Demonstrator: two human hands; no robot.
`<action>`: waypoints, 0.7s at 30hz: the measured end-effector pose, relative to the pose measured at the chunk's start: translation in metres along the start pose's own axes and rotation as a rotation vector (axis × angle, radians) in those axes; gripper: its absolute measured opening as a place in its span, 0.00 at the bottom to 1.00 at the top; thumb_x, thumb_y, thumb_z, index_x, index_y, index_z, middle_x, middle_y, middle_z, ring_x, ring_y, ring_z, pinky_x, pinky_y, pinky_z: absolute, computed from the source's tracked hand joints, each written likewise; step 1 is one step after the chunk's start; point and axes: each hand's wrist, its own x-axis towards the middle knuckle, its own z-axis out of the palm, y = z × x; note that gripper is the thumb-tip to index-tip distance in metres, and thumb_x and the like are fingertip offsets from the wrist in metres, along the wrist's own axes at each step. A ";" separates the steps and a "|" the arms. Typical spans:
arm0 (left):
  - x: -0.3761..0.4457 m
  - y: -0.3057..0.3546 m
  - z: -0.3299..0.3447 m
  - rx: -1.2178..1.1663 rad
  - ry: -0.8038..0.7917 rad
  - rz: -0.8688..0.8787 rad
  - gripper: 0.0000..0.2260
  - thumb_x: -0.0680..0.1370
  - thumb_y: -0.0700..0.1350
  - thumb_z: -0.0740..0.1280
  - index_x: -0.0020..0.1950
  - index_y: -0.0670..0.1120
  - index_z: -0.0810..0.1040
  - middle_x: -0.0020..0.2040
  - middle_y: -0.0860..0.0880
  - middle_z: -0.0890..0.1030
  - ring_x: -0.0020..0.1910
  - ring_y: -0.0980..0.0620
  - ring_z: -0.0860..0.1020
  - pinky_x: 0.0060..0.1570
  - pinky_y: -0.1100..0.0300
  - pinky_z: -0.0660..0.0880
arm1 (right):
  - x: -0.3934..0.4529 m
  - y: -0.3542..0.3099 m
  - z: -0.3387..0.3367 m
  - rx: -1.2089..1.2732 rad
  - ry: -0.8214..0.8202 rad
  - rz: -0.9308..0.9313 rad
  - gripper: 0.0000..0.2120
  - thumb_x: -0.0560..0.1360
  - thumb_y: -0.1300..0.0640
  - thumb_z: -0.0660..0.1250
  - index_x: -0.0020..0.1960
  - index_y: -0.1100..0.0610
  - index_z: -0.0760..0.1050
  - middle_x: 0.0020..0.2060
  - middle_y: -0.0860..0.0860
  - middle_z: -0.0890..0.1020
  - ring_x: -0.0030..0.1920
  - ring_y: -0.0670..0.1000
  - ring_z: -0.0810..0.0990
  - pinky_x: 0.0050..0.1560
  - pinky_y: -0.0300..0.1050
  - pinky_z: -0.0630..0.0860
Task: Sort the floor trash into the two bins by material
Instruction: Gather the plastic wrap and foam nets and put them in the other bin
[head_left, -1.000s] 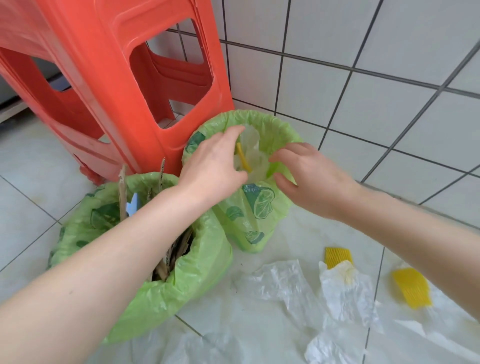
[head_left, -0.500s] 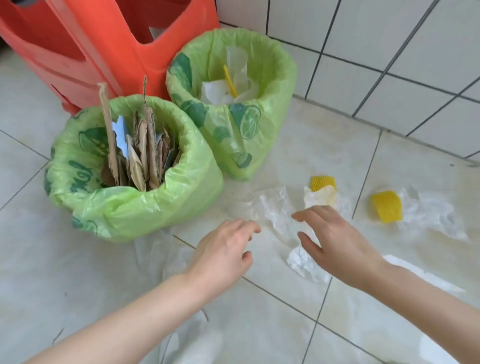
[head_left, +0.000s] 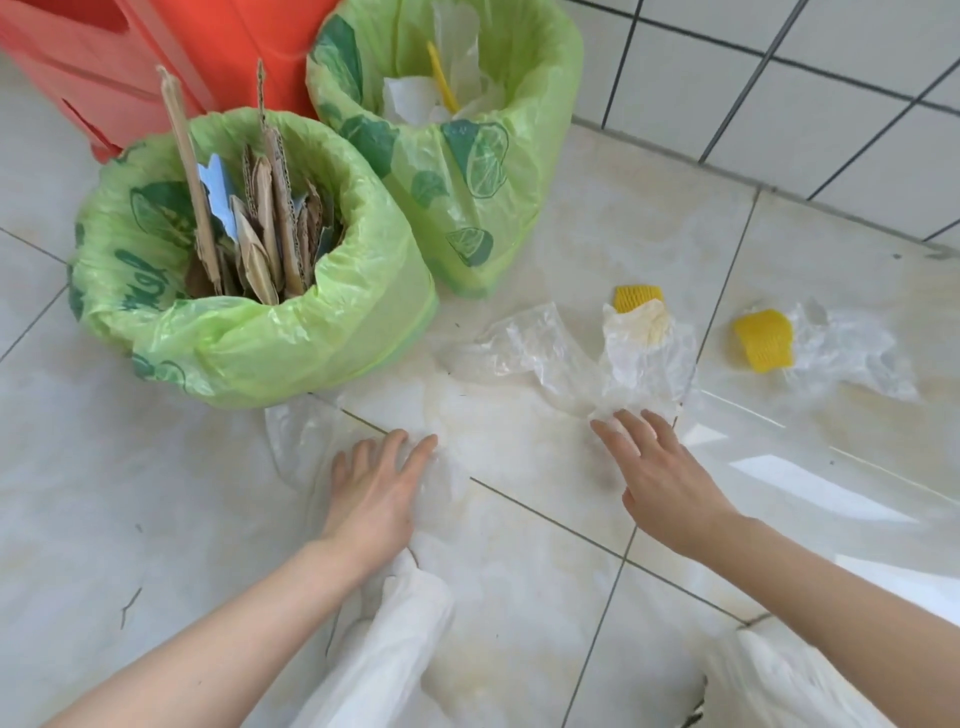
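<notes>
Two bins lined with green bags stand at the upper left. The nearer bin (head_left: 249, 338) holds cardboard strips; the farther bin (head_left: 498, 171) holds clear plastic and a yellow piece. Clear plastic bags (head_left: 540, 348) lie crumpled on the tiled floor, with two yellow foam nets (head_left: 636, 299) (head_left: 763, 340) among them. My left hand (head_left: 374, 488) rests flat, fingers apart, on a thin plastic sheet (head_left: 296, 441) below the near bin. My right hand (head_left: 660, 467) is open, its fingertips touching the lower edge of a crumpled bag (head_left: 644, 364).
A red plastic stool (head_left: 156, 57) stands behind the bins. A white tiled wall (head_left: 779, 78) runs along the upper right. More clear film (head_left: 831, 467) lies flat on the floor at the right. White fabric (head_left: 384, 649) shows at the bottom edge.
Both hands left the far bin, came down toward the floor, and now touch the plastic there. The view tilted downward.
</notes>
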 end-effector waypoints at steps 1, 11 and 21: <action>0.001 -0.001 0.004 0.019 0.050 0.027 0.40 0.59 0.37 0.69 0.70 0.52 0.64 0.61 0.44 0.73 0.49 0.39 0.74 0.48 0.47 0.74 | 0.002 0.001 0.003 -0.017 0.003 0.004 0.42 0.63 0.68 0.67 0.74 0.55 0.57 0.69 0.58 0.66 0.69 0.66 0.64 0.61 0.56 0.74; 0.010 0.009 0.007 -0.213 0.086 0.088 0.21 0.68 0.30 0.62 0.57 0.48 0.73 0.51 0.48 0.76 0.46 0.43 0.77 0.34 0.51 0.76 | 0.004 -0.014 0.010 -0.087 0.044 -0.010 0.33 0.60 0.70 0.66 0.63 0.54 0.69 0.46 0.53 0.74 0.40 0.57 0.74 0.37 0.50 0.75; 0.006 -0.012 -0.016 -0.482 0.264 -0.027 0.17 0.73 0.36 0.56 0.59 0.48 0.72 0.54 0.46 0.77 0.50 0.40 0.77 0.48 0.46 0.75 | -0.002 -0.029 -0.002 0.245 0.057 -0.138 0.20 0.71 0.68 0.60 0.61 0.60 0.77 0.43 0.52 0.71 0.43 0.57 0.75 0.42 0.49 0.75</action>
